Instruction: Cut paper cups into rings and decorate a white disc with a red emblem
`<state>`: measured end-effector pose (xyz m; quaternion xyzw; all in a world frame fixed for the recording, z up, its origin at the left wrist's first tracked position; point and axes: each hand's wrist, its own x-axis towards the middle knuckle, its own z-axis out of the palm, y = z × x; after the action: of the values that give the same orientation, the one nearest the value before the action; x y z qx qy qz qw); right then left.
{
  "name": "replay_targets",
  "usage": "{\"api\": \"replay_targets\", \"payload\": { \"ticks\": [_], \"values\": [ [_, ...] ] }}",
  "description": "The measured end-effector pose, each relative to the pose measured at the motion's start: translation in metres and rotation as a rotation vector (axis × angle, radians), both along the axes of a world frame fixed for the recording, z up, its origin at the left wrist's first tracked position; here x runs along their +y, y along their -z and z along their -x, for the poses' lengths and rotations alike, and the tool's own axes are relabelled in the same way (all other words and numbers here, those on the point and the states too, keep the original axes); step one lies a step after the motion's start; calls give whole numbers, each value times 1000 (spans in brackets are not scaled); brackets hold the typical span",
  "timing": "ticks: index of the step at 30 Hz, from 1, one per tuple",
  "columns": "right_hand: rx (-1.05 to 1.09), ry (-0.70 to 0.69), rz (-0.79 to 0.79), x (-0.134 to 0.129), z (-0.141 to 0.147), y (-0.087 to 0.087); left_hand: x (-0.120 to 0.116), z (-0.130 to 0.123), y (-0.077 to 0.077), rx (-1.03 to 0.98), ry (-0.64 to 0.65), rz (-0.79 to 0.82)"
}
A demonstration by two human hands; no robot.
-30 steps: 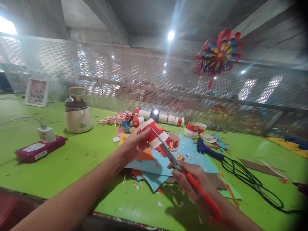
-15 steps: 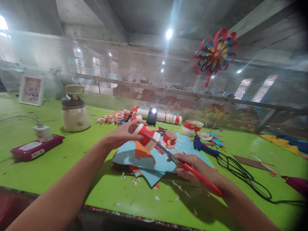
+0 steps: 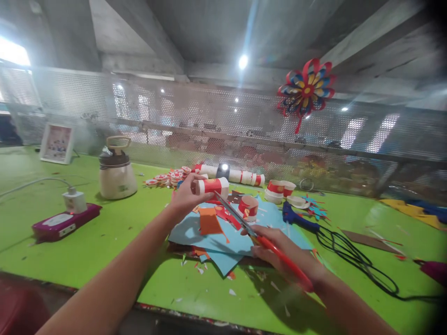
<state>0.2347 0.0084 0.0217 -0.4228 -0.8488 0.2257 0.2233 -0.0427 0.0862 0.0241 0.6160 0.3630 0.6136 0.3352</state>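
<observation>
My left hand (image 3: 190, 195) holds a red and white paper cup piece (image 3: 214, 186) by its left end, raised over the blue paper (image 3: 188, 230). In my right hand (image 3: 277, 244) are red-handled scissors (image 3: 279, 256), whose closed-looking blades point up and left, with the tip at the lower edge of the cup piece. Below lie an orange paper piece (image 3: 210, 222) and red scraps. Another red and white cup ring (image 3: 248, 208) stands on the blue paper, just right of the scissor blades.
A blue glue gun (image 3: 300, 218) with a coiled black cable lies right. Behind are stacked cup rings (image 3: 274, 190), a phone (image 3: 223, 172) and a long white tube (image 3: 242, 177). Left stand a sprayer bottle (image 3: 118, 179) and a purple power strip (image 3: 66, 223). A paper flower (image 3: 307, 90) hangs above.
The cup piece has been turned from tilted to nearly level and raised slightly. The scissors remain close to it. The whole view has shifted a little.
</observation>
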Motion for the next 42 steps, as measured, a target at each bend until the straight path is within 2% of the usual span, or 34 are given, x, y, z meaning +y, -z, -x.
{"api": "replay_targets", "payload": {
  "ticks": [4, 7, 12, 18, 24, 34, 42],
  "values": [
    [-57, 64, -119, -4, 12, -1, -4, -12, 3, 20, -24, -35],
    [-93, 114, -235, -6, 13, 4, -7, -16, 3, 19, -51, -65],
    [-331, 286, -453, -10, 11, 11, -10, -18, 1, 36, -53, -111],
    [-413, 282, -658, -6, 7, 11, -11, -18, 0, 83, -52, -108],
    [-428, 268, -699, -3, 5, 11, -15, -21, 1, 69, -46, -23],
    [-500, 257, -761, 2, -3, 12, -26, -34, 0, -57, 72, 71],
    [-467, 246, -734, 2, -4, 15, -29, -37, 0, -115, 105, 110]
  ]
}}
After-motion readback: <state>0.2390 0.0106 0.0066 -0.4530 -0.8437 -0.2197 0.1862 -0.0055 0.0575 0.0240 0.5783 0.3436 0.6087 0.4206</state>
